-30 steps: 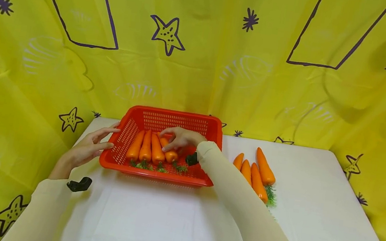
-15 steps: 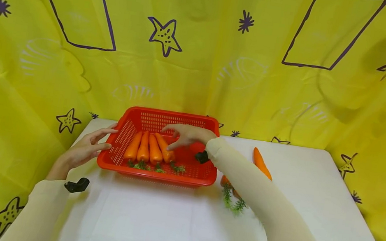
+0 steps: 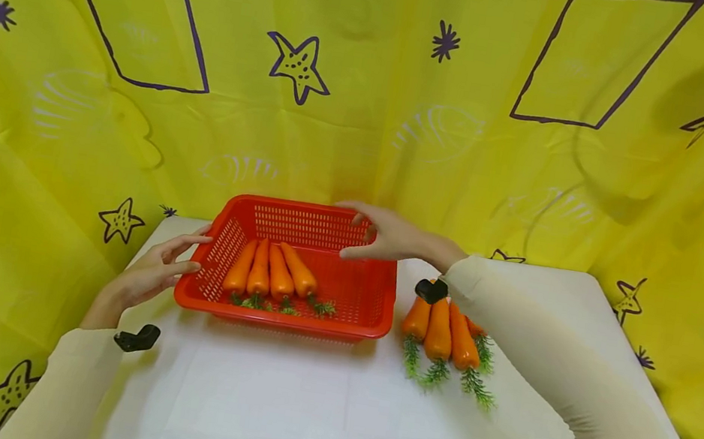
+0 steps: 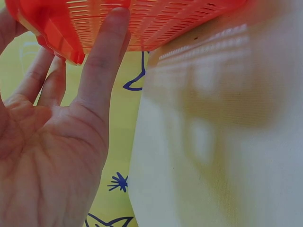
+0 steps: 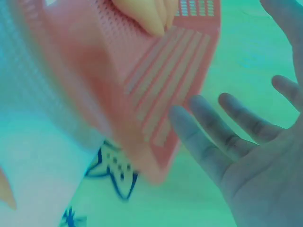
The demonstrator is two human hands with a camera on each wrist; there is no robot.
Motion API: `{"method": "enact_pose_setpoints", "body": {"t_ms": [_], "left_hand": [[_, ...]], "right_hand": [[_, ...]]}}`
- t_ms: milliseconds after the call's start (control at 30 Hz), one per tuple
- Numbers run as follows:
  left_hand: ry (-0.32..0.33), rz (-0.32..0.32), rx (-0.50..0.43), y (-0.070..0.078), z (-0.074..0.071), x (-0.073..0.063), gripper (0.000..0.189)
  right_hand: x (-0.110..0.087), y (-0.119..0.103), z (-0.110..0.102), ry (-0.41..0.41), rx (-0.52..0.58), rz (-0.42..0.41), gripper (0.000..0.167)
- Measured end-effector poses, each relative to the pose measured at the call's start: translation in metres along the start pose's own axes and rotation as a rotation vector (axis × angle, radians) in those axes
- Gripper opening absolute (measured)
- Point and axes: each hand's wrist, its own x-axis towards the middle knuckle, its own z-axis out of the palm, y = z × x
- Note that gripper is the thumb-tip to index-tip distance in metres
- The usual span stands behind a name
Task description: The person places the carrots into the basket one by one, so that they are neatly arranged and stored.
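Observation:
A red plastic basket (image 3: pixel 282 319) with slotted walls stands on the table. Several orange carrots (image 3: pixel 281 277) with green tops lie side by side in its left half. My left hand (image 3: pixel 148 280) touches the basket's left side with extended fingers and thumb; in the left wrist view the straight thumb (image 4: pixel 97 71) rests against the slotted wall. Over the basket's right rear rim is my right hand (image 3: pixel 393 237), fingers spread and nothing in it. To the basket's right, more carrots (image 3: pixel 439 331) lie on the table, partly covered by the right sleeve.
A white cloth (image 3: pixel 271 397) covers the table. Behind it and at both sides hangs a yellow curtain (image 3: pixel 362 153) with star and fish drawings, close to the basket's back edge.
My right hand has let go of the rightmost carrot in the basket, then risen and moved right to the rear rim. The left hand keeps its place on the basket's side.

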Motion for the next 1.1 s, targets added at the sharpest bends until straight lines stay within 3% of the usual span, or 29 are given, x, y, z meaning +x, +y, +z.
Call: {"method": "enact_pose_setpoints", "body": {"t_ms": [233,467,633,833,1100], "left_hand": [[-0.006,0.007,0.003,-0.001,0.0,0.0,0.052],[-0.007,0.024,-0.002,-0.003,-0.001,0.001,0.051],[-0.008,0.02,0.001,-0.003,-0.002,0.001,0.052],[-0.004,0.019,-0.009,-0.002,-0.001,-0.001,0.053],[0.006,0.011,-0.021,0.0,0.002,0.0,0.052]], "right_hand": [[-0.054,0.016,-0.026,0.113,0.032,0.04,0.083],[-0.107,0.043,-0.044,0.241,0.005,0.157,0.083],[-0.137,0.056,-0.049,0.268,0.016,0.207,0.083],[-0.16,0.064,-0.048,0.281,0.017,0.231,0.082],[-0.17,0.075,-0.041,0.297,0.015,0.247,0.081]]}}
